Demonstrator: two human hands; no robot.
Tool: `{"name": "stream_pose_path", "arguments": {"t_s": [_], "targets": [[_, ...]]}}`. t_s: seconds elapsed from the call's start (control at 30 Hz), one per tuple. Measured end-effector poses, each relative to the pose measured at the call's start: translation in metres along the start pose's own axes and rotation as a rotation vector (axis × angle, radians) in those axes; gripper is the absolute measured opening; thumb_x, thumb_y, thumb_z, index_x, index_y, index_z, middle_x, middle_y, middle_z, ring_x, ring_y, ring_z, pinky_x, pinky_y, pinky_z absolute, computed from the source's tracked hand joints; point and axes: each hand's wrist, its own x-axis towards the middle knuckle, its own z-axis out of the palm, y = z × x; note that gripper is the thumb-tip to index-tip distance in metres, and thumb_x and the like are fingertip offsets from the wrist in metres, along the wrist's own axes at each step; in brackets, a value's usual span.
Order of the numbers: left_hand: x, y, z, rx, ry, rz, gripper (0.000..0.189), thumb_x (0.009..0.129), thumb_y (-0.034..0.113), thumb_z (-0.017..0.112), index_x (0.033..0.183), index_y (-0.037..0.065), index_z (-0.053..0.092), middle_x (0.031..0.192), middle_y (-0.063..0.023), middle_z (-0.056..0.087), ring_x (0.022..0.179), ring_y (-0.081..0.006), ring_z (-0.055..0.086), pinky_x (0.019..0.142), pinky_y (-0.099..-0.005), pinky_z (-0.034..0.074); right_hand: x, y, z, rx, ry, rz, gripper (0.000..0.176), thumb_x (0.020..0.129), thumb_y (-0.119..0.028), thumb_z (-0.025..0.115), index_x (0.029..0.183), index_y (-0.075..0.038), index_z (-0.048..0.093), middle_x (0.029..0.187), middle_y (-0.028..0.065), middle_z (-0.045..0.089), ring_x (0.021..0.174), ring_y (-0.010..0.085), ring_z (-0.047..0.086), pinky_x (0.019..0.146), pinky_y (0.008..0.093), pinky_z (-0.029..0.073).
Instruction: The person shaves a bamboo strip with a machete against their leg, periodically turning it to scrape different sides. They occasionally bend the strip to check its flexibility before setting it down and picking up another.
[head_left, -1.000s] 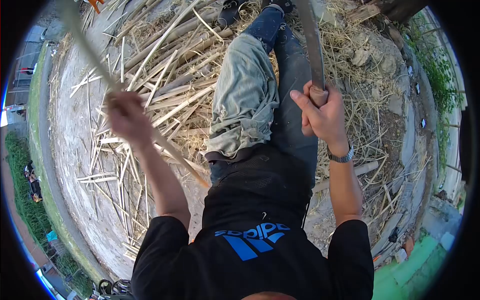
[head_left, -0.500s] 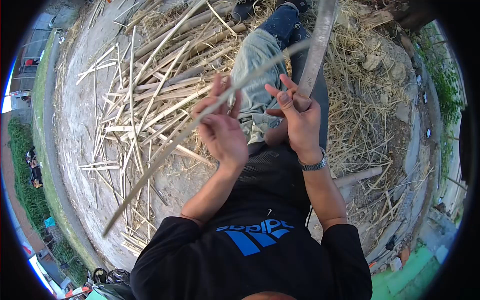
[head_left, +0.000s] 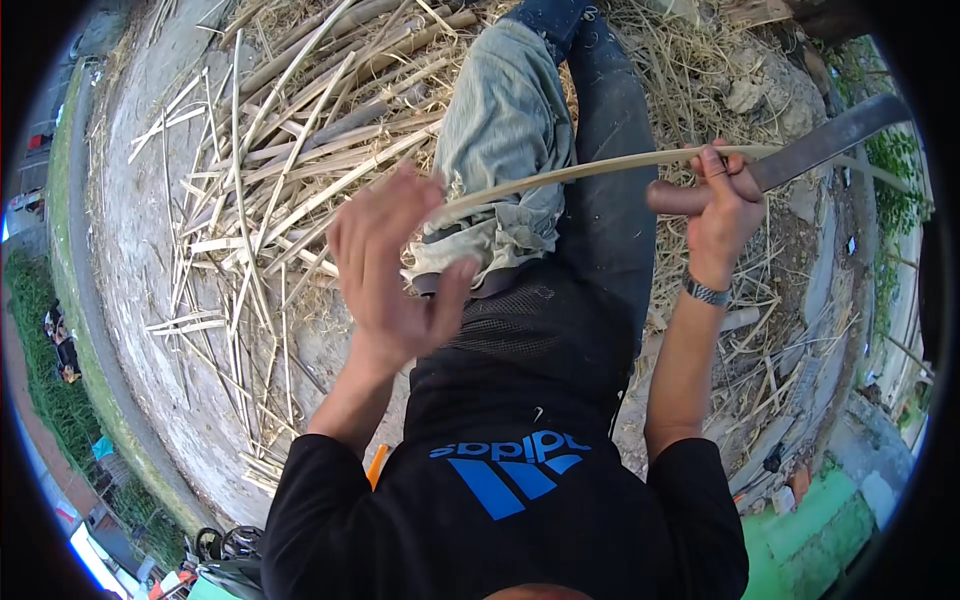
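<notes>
My right hand (head_left: 728, 215) holds a long-bladed knife (head_left: 830, 140) by its brown wooden handle, the blade pointing out to the right. Thumb and fingers of the same hand also pinch a long pale bamboo strip (head_left: 575, 172), which crosses over my legs and runs on behind the blade. Near the strip's left end, my left hand (head_left: 385, 270) is raised with fingers stretched and thumb apart, slightly blurred. A greyish-green cloth (head_left: 510, 120) covers one thigh under the strip.
Split strips and poles (head_left: 290, 150) lie heaped on the ground to the left. Curly shavings (head_left: 690, 70) cover the ground beyond my legs and to the right. A concrete kerb (head_left: 85, 300) curves along the far left, with grass beyond.
My right hand moved right and took hold of the strip along with the knife, whose blade swung from upward to rightward. My left hand let go of the strip and opened.
</notes>
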Motion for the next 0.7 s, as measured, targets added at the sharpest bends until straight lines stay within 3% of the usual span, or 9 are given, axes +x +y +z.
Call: {"name": "stream_pose_path", "arguments": {"t_s": [0.07,0.13,0.2,0.33,0.4,0.47,0.53,0.63,0.7], "targets": [[0.016,-0.019,-0.001,0.324,-0.248,-0.145,0.037,0.092,0.027,0.074,0.114,-0.002,0.067,0.097,-0.0106,0.076,0.084,-0.0376,0.072,0.101,-0.0503,0.045,0.006,-0.006,-0.003,0.002,-0.011,-0.022,0.024,0.086,0.013,0.074,0.09,-0.004,0.058,0.106,0.0142,0.068,0.084,0.0215,0.072,0.076,0.0291,0.063],[-0.001,-0.043,0.006,0.261,-0.357,-0.202,0.035,0.096,0.03,0.071,0.112,-0.001,0.066,0.09,-0.0116,0.075,0.083,-0.0384,0.072,0.088,-0.0495,0.05,0.012,-0.012,-0.003,-0.029,-0.082,-0.032,0.023,0.086,0.012,0.075,0.091,-0.004,0.059,0.106,0.0143,0.068,0.085,0.0211,0.072,0.076,0.0294,0.062],[-0.002,-0.052,0.009,-0.08,-1.013,-0.672,0.029,0.102,0.022,0.062,0.124,0.002,0.064,0.088,-0.0134,0.072,0.085,-0.0265,0.072,0.076,-0.0375,0.053,0.014,-0.017,0.0,-0.047,-0.106,-0.034,0.019,0.089,0.007,0.075,0.091,-0.005,0.06,0.107,0.0137,0.069,0.085,0.0207,0.073,0.075,0.0291,0.062],[-0.012,-0.041,0.021,-0.165,-0.976,-0.686,0.024,0.106,0.021,0.055,0.116,0.002,0.066,0.076,-0.0098,0.068,0.073,-0.0238,0.068,0.069,-0.0362,0.052,-0.003,-0.035,0.013,-0.299,-0.156,0.122,0.016,0.093,-0.005,0.075,0.09,-0.006,0.059,0.104,0.0104,0.072,0.078,0.0178,0.071,0.069,0.0274,0.06],[-0.02,-0.039,0.031,-0.136,-0.748,-0.691,0.024,0.106,0.022,0.053,0.112,0.002,0.065,0.078,-0.011,0.067,0.072,-0.0241,0.066,0.069,-0.0368,0.05,-0.026,-0.043,0.022,-0.383,-0.182,0.177,0.018,0.094,-0.01,0.076,0.09,-0.006,0.059,0.099,0.0081,0.074,0.071,0.0146,0.069,0.064,0.0262,0.057],[-0.02,-0.038,0.041,-0.202,-0.756,-0.716,0.025,0.107,0.023,0.052,0.111,0.001,0.065,0.079,-0.0125,0.067,0.073,-0.0249,0.066,0.07,-0.0368,0.05,-0.049,-0.051,0.031,-0.757,-0.448,0.438,0.027,0.094,-0.02,0.079,0.089,-0.005,0.058,0.076,0.0034,0.071,0.056,0.0101,0.061,0.054,0.0267,0.049],[-0.018,-0.035,0.051,-0.266,-0.761,-0.733,0.026,0.107,0.023,0.051,0.11,0.001,0.065,0.081,-0.0139,0.067,0.074,-0.0257,0.066,0.07,-0.0369,0.05,-0.064,-0.031,0.028,-0.892,-0.729,-0.017,0.038,0.093,-0.034,0.08,0.089,-0.003,0.058,0.058,0.0017,0.062,0.046,0.0097,0.052,0.047,0.0298,0.043],[-0.018,-0.031,0.062,-0.335,-0.76,-0.795,0.027,0.108,0.022,0.049,0.107,-0.001,0.063,0.081,-0.0164,0.065,0.076,-0.0263,0.066,0.072,-0.0378,0.05,-0.089,-0.01,0.036,-0.851,-0.785,0.113,0.048,0.092,-0.044,0.078,0.087,-0.001,0.058,0.056,0.0056,0.062,0.045,0.0186,0.059,0.047,0.0349,0.048],[-0.022,-0.031,0.065,-0.236,-0.64,-0.623,0.027,0.109,0.016,0.047,0.1,-0.006,0.059,0.081,-0.0277,0.066,0.081,-0.0479,0.065,0.072,-0.0505,0.049,-0.107,0.004,0.039,-1.043,-0.909,-0.131,0.05,0.095,-0.05,0.072,0.086,-0.003,0.059,0.059,0.0095,0.065,0.051,0.0306,0.067,0.05,0.0418,0.052]]}}
